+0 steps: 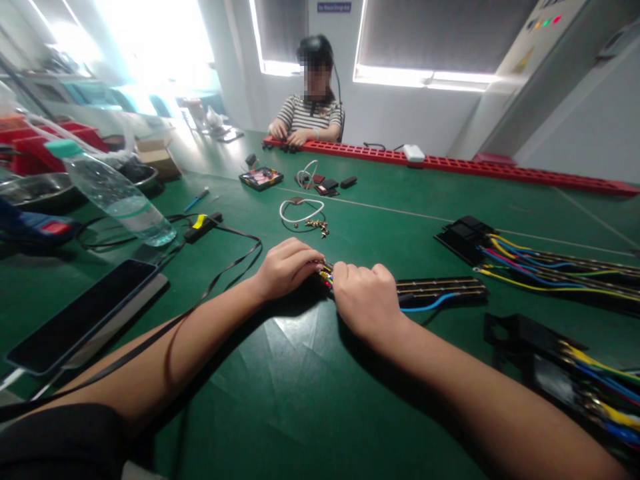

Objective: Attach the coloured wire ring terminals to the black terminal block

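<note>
In front of me lies a narrow black strip (440, 289) with long brass-coloured rails and a blue wire along its right part. My right hand (367, 297) is closed in a fist around its middle; what its fingertips touch is hidden. Around the strip's left end my left hand (290, 267) is closed, with thumb and fingers together. Small coloured wires (326, 279) show in the gap between both hands. Beyond them lie a pile of small brass screws or similar parts (320, 227) and a white cable loop (295, 219).
Two more wired black strips lie at right, one farther back (465, 240) and one nearer (520, 340). A phone (85, 313), a water bottle (120, 200) and a black cord (235, 233) are at left. Across the green table, a person sits behind a long red rack (450, 163).
</note>
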Motion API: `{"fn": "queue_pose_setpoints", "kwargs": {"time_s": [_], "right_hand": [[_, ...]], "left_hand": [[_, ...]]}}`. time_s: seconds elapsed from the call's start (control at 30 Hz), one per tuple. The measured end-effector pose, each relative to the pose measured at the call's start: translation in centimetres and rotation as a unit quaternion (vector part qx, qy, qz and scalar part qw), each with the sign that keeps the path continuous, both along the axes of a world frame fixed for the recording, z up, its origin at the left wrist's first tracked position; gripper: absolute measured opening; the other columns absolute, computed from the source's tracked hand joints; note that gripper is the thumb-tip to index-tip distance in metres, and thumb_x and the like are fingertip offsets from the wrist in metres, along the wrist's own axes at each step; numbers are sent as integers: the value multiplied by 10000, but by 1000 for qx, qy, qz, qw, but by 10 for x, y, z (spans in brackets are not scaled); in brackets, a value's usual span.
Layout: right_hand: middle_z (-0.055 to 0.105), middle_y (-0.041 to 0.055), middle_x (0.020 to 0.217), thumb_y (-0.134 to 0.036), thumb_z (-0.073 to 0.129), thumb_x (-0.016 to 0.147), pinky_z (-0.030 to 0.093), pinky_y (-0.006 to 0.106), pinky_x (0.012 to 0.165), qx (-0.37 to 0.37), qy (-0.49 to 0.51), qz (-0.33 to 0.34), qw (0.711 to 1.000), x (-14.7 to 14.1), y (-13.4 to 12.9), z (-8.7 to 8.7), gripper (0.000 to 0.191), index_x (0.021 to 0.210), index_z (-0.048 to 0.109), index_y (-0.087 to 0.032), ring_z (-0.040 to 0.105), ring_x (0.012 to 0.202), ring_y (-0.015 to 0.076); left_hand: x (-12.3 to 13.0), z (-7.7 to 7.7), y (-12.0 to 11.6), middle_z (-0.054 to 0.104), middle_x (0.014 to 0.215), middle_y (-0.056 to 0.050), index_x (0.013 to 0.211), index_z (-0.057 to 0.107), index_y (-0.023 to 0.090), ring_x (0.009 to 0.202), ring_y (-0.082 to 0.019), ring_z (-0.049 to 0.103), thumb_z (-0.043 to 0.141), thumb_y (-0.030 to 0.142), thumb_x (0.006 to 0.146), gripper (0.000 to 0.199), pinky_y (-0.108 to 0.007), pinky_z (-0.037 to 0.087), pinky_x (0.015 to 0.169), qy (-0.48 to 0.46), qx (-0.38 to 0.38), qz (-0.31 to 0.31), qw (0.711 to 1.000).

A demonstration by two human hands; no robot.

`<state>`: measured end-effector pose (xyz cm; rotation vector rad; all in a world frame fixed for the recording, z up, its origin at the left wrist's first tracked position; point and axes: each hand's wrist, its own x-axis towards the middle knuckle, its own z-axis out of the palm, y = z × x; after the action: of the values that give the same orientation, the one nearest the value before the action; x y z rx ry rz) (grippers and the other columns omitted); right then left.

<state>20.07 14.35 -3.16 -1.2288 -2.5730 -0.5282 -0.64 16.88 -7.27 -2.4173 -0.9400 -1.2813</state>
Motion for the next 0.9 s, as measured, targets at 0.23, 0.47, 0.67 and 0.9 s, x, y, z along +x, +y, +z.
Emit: {"fn": "queue_pose_setpoints", "kwargs": {"time_s": [0.23, 0.47, 0.67, 0.9], "right_hand": [[666, 75, 724, -97, 366, 978, 159, 320, 623, -2, -1, 5, 1000, 0, 0, 0, 267, 831, 585, -138, 634, 642, 204], [664, 76, 729, -105, 377, 980, 167, 317, 625, -4, -2, 9, 1000, 0, 0, 0, 256, 836, 586, -133, 622, 636, 192], [668, 79, 735, -103, 376, 976, 159, 321, 622, -5, -3, 10, 1000, 1, 0, 0, 255, 840, 590, -131, 622, 635, 192], [672, 76, 737, -109, 358, 994, 158, 332, 622, -9, 2, 3, 1000, 0, -1, 2, 280, 839, 591, -139, 649, 654, 217]], "left_hand": [[-2, -1, 0, 716, 914, -57, 1065, 674, 173, 807, -155, 641, 642, 205, 938, 134, -298, 537, 772, 3, 3, 2, 1000], [-1, -2, 1, 722, 911, -52, 1061, 678, 180, 808, -152, 648, 627, 219, 950, 128, -295, 541, 778, -2, -5, -1, 1000], [-2, -2, 3, 718, 896, -49, 1034, 686, 181, 803, -148, 652, 617, 237, 960, 116, -287, 546, 773, -8, -14, -2, 1000], [0, 0, 1, 717, 896, -50, 1041, 685, 177, 800, -149, 650, 644, 213, 941, 114, -285, 541, 770, -20, 7, -2, 1000]]}}
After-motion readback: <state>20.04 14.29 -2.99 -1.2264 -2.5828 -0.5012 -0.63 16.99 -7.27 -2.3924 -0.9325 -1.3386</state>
